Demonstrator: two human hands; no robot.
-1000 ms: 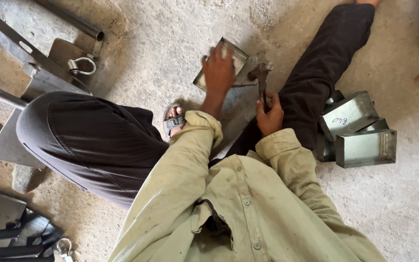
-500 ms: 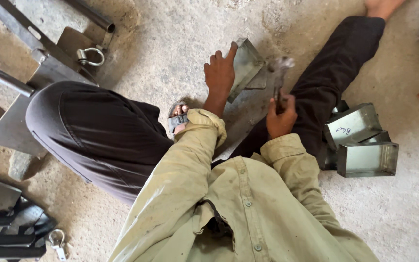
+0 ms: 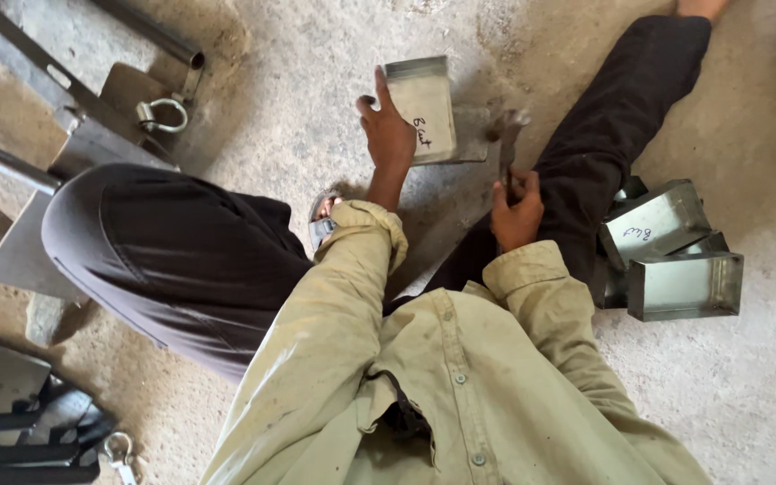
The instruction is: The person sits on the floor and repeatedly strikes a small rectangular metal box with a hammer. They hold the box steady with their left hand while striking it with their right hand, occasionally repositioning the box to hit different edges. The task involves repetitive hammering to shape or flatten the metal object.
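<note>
In the head view, a person sits on a rough concrete floor (image 3: 316,81) with legs in dark trousers spread apart and sleeves of a pale khaki shirt reaching forward. The left hand (image 3: 388,135) grasps a small sheet-metal box (image 3: 424,108) by its left edge, the fingers curled around the rim and the forefinger stretched up along the side; the box stands tilted on the floor between the legs, toward the top middle of the floor, its pale flat face turned up with some handwriting on it. The right hand (image 3: 515,211) is clenched around the handle of a hammer (image 3: 507,144), whose dark head sits just right of the box, close to its right edge; whether the head touches the metal cannot be told. A sandal (image 3: 321,220) shows beside the left sleeve cuff, below the left hand. On the right side of the floor, just beyond the right leg, lies a pile of similar metal boxes (image 3: 675,260), open sides facing different ways, touching one another. In the top left corner lie steel bars and plates (image 3: 74,117) with a shackle ring (image 3: 159,115) resting on them. In the bottom left corner more dark metal pieces (image 3: 20,422) are stacked, with a second small ring (image 3: 119,449) next to them.
</note>
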